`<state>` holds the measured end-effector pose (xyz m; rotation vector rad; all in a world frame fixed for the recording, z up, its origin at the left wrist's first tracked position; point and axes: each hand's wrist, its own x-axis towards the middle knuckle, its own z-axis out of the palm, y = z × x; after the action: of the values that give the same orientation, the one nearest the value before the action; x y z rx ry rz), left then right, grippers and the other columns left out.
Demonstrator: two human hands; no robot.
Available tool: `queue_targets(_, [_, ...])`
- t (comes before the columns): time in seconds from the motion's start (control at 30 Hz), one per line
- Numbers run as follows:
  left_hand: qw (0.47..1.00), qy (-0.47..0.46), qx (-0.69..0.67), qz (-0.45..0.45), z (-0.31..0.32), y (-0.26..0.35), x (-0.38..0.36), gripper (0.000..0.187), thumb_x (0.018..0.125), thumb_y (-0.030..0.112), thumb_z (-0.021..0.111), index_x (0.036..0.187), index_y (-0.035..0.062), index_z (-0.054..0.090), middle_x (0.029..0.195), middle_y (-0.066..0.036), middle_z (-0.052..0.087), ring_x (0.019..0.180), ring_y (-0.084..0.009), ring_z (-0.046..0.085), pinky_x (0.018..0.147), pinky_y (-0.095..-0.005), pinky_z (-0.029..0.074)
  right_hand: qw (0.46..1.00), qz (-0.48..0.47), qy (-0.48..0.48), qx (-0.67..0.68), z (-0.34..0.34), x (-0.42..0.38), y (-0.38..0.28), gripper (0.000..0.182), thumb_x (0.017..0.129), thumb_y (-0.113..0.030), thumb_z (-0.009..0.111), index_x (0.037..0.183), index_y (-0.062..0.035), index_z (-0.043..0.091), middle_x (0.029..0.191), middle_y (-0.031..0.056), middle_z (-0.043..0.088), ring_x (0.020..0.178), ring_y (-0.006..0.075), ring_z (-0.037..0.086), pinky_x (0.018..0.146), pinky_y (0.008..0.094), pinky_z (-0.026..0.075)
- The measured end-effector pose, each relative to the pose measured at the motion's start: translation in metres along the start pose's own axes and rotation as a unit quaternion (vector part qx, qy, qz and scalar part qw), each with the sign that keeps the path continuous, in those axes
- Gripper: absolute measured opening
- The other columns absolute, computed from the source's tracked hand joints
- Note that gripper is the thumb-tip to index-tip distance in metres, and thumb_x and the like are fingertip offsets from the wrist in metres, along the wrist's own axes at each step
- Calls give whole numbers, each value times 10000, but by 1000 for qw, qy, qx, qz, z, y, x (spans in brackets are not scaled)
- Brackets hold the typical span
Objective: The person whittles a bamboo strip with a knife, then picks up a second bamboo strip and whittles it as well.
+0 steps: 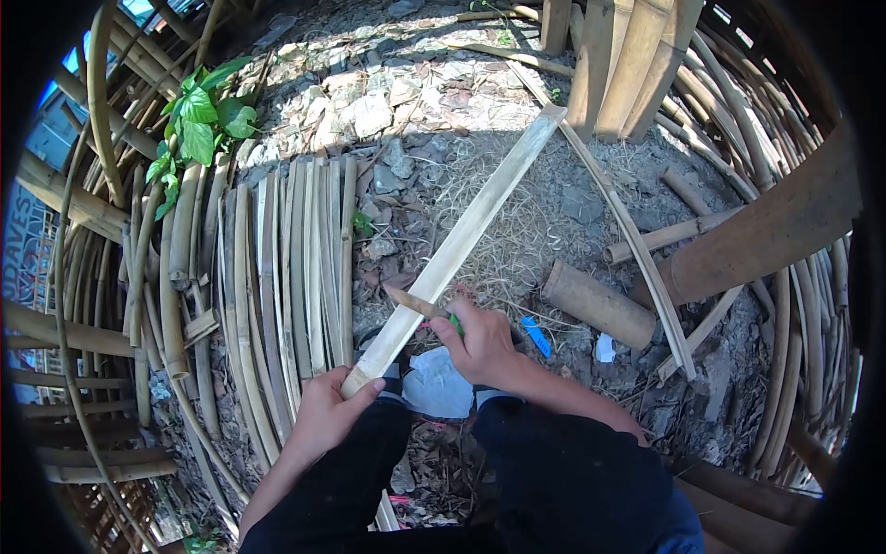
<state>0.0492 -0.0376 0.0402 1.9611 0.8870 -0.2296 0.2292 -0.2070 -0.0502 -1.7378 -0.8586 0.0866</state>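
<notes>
A long, pale split bamboo strip (pixel 471 226) slants away from me, from lower left to upper right. Its near end is gripped by my left hand (pixel 337 406), the thumb lying on top. In my right hand (pixel 484 342) is a knife (pixel 415 303) with a brownish blade and a bit of green at the handle. The blade lies across the strip, a short way beyond my left hand. The strip's far end overlaps another thin bamboo strip (pixel 637 249) on the ground.
Bamboo slats (pixel 295 258) lie in a row on the left, by a leafy plant (pixel 198 120). A cut bamboo piece (pixel 598 303), a blue object (pixel 535 337) and shavings (pixel 503 203) are on the ground to the right. Thick bamboo poles (pixel 637 69) stand at the back.
</notes>
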Motion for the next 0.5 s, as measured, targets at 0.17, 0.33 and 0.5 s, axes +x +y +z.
queue_targets(0.17, [999,7,6,33,1,-8,2,434,894,354,738,948,-74,685,599,-49,599,528,-93,525,488,-318,418,976,-105,26,-191,0,4,0,415,918,-413,666,797,-26,579,539,102,571,459,269,614,419,383,465])
queue_targets(0.33, [993,40,111,29,-4,5,-1,501,878,402,735,826,-89,647,543,-115,577,487,-148,538,488,-357,434,957,-133,80,-245,-3,16,10,464,920,-454,650,705,-57,544,510,96,558,437,274,601,406,387,473])
queue_targets(0.5, [993,39,110,20,-4,0,-1,526,873,413,734,760,-87,618,520,-126,558,471,-162,532,483,-373,435,948,-53,49,-310,-20,23,27,471,926,-464,635,711,-55,546,514,101,565,442,278,607,408,398,473])
